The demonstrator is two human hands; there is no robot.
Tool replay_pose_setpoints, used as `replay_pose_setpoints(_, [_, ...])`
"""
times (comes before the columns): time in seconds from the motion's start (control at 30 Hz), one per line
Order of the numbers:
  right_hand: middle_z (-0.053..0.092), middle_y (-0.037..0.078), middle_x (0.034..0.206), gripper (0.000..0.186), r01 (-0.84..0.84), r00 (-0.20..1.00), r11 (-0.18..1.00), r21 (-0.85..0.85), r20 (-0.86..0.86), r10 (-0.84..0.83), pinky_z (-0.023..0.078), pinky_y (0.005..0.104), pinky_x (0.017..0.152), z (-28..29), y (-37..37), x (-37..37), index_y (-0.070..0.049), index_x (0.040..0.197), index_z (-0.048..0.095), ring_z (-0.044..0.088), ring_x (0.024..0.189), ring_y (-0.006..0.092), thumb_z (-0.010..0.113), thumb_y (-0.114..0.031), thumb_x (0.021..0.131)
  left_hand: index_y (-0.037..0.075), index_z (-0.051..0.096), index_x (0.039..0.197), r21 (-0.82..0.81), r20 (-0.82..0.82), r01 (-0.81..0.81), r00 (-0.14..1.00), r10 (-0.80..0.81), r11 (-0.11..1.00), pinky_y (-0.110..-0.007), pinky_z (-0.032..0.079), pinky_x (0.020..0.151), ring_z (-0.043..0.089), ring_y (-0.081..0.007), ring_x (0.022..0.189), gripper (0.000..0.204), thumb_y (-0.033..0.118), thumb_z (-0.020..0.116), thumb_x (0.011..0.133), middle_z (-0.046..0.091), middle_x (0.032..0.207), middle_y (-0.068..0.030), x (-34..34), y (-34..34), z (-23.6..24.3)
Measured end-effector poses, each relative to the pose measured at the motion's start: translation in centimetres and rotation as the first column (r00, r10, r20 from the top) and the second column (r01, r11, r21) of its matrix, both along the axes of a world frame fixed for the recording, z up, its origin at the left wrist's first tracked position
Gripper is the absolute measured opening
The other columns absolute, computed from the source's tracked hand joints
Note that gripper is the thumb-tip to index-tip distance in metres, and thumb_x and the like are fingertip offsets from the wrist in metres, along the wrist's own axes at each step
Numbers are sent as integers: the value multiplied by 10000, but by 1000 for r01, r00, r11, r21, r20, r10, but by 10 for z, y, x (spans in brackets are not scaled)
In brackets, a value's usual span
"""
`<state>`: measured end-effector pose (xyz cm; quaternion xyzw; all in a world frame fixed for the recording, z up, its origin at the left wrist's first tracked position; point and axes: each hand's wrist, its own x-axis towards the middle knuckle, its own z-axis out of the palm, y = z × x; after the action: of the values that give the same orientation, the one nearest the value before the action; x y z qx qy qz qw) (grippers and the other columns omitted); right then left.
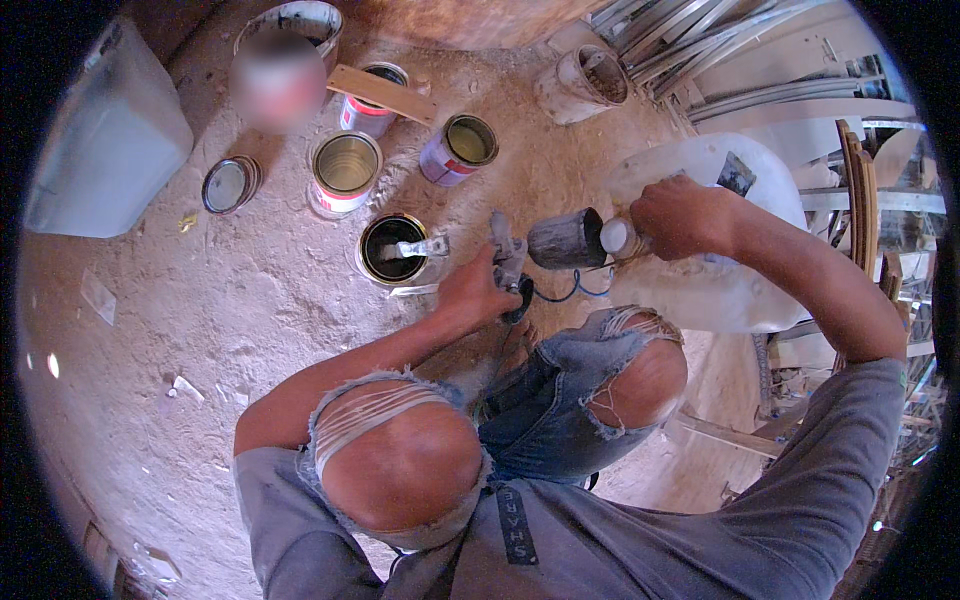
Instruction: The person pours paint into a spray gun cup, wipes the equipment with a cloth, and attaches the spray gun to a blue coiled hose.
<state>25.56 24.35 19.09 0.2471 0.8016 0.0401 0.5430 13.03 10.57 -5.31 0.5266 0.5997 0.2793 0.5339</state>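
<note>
My left hand is closed around a grey spray gun with a coiled blue hose. Its dark, stained metal cup is tilted, opening toward the jug's mouth. My right hand grips the top of a large translucent plastic jug, beside its white cap or neck; whether the cap is on, I cannot tell. An open can of dark liquid stands just left of the gun, with a pale stick or brush across it.
More cans stand beyond, one under a wooden board. A lid or shallow tin and translucent container are left. A bucket is behind. Metal lengths and wooden boards crowd the right. My knees are below.
</note>
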Motion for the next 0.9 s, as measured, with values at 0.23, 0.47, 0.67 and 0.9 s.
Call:
replay_pose_setpoints(0.23, [671, 218, 888, 269, -6, 998, 1000, -3, 55, 6, 510, 474, 767, -8, 3, -1, 5, 909, 669, 657, 883, 381, 671, -179, 713, 46, 466, 1200, -21, 9, 9, 1000, -9, 1000, -444, 467, 875, 597, -377, 1014, 724, 306, 806, 615, 619, 1087, -191, 2, 2, -4])
replay_pose_setpoints(0.47, [668, 218, 887, 259, -58, 998, 998, 11, 8, 58, 509, 480, 764, -12, 3, 2, 3, 906, 664, 655, 889, 383, 673, -165, 709, 54, 471, 1232, -28, -2, -1, 1000, 1, 1000, -447, 478, 869, 607, -371, 998, 757, 320, 795, 603, 626, 1082, -193, 4, 3, -1])
replay_pose_setpoints(0.67, [671, 209, 879, 242, -59, 995, 998, -10, 76, 59, 521, 468, 739, -14, 1, -6, 2, 898, 668, 659, 878, 375, 666, -159, 717, 56, 462, 1248, -47, -1, 8, 1000, -8, 999, -441, 481, 874, 609, -370, 1001, 775, 317, 795, 599, 628, 1092, -192, 3, 3, 0])
replay_pose_setpoints(0.9, [661, 241, 839, 238, -8, 1000, 1000, 4, 29, 8, 522, 475, 747, -4, 5, -3, 22, 866, 672, 656, 837, 389, 645, -145, 699, 21, 426, 1295, 8, 122, 4, 993, -5, 1000, -413, 435, 963, 565, -354, 1112, 833, 330, 807, 621, 582, 1198, -205, 1, 2, -15])
